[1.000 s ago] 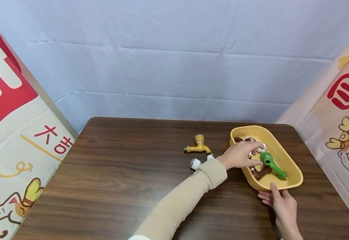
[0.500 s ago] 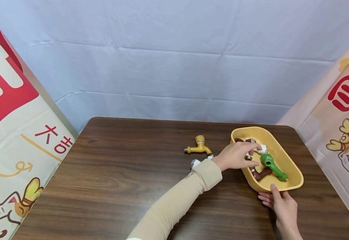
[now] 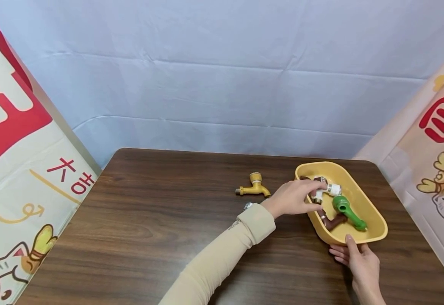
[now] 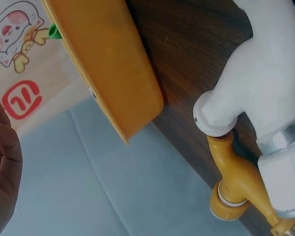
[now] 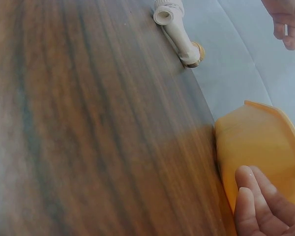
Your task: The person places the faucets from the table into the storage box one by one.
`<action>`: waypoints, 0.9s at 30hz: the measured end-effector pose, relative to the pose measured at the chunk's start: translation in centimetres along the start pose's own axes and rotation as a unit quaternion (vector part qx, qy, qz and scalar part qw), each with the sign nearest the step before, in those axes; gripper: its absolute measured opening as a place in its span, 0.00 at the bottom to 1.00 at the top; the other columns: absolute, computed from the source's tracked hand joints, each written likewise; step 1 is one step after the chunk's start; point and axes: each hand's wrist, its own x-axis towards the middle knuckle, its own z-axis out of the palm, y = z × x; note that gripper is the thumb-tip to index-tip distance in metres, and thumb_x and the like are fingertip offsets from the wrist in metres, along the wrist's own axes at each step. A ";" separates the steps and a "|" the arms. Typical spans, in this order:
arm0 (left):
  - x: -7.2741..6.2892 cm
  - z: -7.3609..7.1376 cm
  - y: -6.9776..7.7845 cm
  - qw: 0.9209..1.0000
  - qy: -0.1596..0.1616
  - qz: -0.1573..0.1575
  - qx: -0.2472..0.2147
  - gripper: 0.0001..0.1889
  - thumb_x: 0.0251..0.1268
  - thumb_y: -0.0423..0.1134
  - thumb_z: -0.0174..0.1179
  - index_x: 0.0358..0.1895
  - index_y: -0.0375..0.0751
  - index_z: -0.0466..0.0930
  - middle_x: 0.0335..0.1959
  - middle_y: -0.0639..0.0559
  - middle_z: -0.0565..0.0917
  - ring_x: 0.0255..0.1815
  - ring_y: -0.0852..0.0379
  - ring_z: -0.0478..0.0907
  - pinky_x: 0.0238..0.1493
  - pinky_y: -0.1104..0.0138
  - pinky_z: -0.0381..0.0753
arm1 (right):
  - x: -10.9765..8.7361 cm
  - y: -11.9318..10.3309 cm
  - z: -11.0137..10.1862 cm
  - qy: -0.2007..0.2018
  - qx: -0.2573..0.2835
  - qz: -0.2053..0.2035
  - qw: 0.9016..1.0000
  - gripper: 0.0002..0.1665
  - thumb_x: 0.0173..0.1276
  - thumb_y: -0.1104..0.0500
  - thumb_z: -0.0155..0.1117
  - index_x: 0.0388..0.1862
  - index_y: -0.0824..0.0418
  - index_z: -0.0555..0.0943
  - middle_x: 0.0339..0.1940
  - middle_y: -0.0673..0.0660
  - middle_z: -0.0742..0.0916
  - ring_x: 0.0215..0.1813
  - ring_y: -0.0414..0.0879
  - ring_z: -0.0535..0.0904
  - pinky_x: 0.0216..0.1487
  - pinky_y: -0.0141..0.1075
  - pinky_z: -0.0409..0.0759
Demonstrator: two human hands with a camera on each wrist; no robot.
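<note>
My left hand [image 3: 294, 197] hovers over the left rim of a yellow plastic basin [image 3: 376, 216], thumb and fingers spread apart and nothing between them. Beneath it in the basin lie a white tap [image 3: 334, 189], a green tap [image 3: 351, 214] and a brown tap [image 3: 334, 221]; the hand partly covers other pieces. At the basin's near end my right hand [image 3: 364, 267] grips it, thumb at the rim and fingers against the outer wall. Left of the basin, a yellow tap [image 3: 255, 186] lies on the table. A white tap [image 4: 265, 73] beside it is mostly hidden by my left sleeve in the head view.
The dark wood table [image 3: 161, 212] bears everything. A pale blue cloth [image 3: 214, 84] hangs behind its far edge. Printed cloths stand at the left and right sides.
My left hand has drawn back slightly to the left, uncovering more of the white tap in the basin. Its sleeve now covers more of the white tap on the table. The right hand stays put.
</note>
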 end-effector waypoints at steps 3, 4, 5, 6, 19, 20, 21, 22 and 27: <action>-0.3 0.0 0.1 1.000 0.005 0.003 -0.005 0.27 0.57 0.49 0.61 0.60 0.48 0.70 0.36 0.61 0.74 0.34 0.69 0.71 0.34 0.80 0.67 | -0.1 0.0 -0.1 0.005 -0.002 0.005 1.000 0.22 0.68 0.42 0.47 0.49 0.56 0.64 0.15 0.44 0.83 0.25 0.37 0.82 0.27 0.31 0.79; -0.4 0.1 0.1 1.000 0.007 0.006 -0.004 0.27 0.57 0.50 0.61 0.60 0.48 0.70 0.36 0.61 0.75 0.34 0.68 0.71 0.35 0.80 0.67 | -0.1 0.1 -0.1 0.005 -0.003 0.006 1.000 0.22 0.68 0.41 0.47 0.49 0.56 0.64 0.15 0.44 0.83 0.25 0.37 0.82 0.27 0.31 0.79; -0.5 0.1 0.1 1.000 0.010 0.010 -0.009 0.27 0.57 0.49 0.62 0.60 0.47 0.70 0.36 0.60 0.76 0.35 0.67 0.72 0.35 0.80 0.67 | -0.1 0.1 -0.1 0.005 -0.004 0.006 1.000 0.22 0.68 0.41 0.47 0.48 0.56 0.64 0.15 0.44 0.83 0.25 0.37 0.82 0.27 0.31 0.79; -0.5 0.1 0.1 1.000 0.013 0.014 -0.011 0.27 0.57 0.49 0.62 0.60 0.46 0.70 0.37 0.60 0.76 0.35 0.67 0.73 0.35 0.80 0.67 | -0.1 0.1 -0.1 0.005 -0.005 0.006 1.000 0.21 0.68 0.41 0.46 0.48 0.56 0.64 0.15 0.44 0.83 0.25 0.37 0.82 0.27 0.31 0.79; -2.4 -0.2 -1.2 1.000 0.017 0.013 0.006 0.26 0.58 0.48 0.61 0.60 0.46 0.70 0.48 0.54 0.78 0.30 0.68 0.72 0.32 0.79 0.68 | 0.1 0.3 -0.1 0.000 0.015 0.006 1.000 0.20 0.68 0.42 0.47 0.48 0.55 0.64 0.16 0.45 0.84 0.25 0.38 0.83 0.26 0.31 0.79; -2.6 -0.3 -1.3 1.000 0.018 0.014 0.007 0.26 0.58 0.48 0.61 0.60 0.46 0.70 0.49 0.53 0.78 0.30 0.68 0.72 0.33 0.79 0.68 | 0.1 0.3 -0.1 0.000 0.015 0.005 1.000 0.20 0.68 0.42 0.47 0.48 0.55 0.64 0.16 0.45 0.84 0.26 0.38 0.83 0.26 0.31 0.79; -2.8 -0.4 -1.3 1.000 0.019 0.016 0.007 0.26 0.58 0.48 0.61 0.60 0.46 0.70 0.50 0.53 0.77 0.31 0.69 0.72 0.33 0.79 0.69 | 0.1 0.2 -0.1 0.000 0.016 0.006 1.000 0.20 0.68 0.42 0.47 0.48 0.55 0.64 0.16 0.45 0.84 0.26 0.38 0.83 0.26 0.31 0.79; -3.0 -0.5 -1.4 1.000 0.020 0.017 0.006 0.26 0.58 0.48 0.61 0.60 0.45 0.70 0.50 0.53 0.78 0.32 0.69 0.73 0.33 0.79 0.69 | 0.1 0.2 -0.1 0.000 0.017 0.006 1.000 0.20 0.68 0.42 0.47 0.49 0.55 0.64 0.16 0.45 0.84 0.25 0.38 0.83 0.26 0.31 0.79; -3.7 -0.9 -1.7 1.000 0.022 0.017 -0.003 0.27 0.58 0.48 0.61 0.60 0.45 0.69 0.45 0.56 0.78 0.32 0.68 0.74 0.33 0.80 0.68 | 0.2 0.1 -0.1 -0.001 0.017 0.005 1.000 0.20 0.68 0.42 0.47 0.48 0.55 0.64 0.16 0.45 0.84 0.25 0.38 0.83 0.26 0.31 0.79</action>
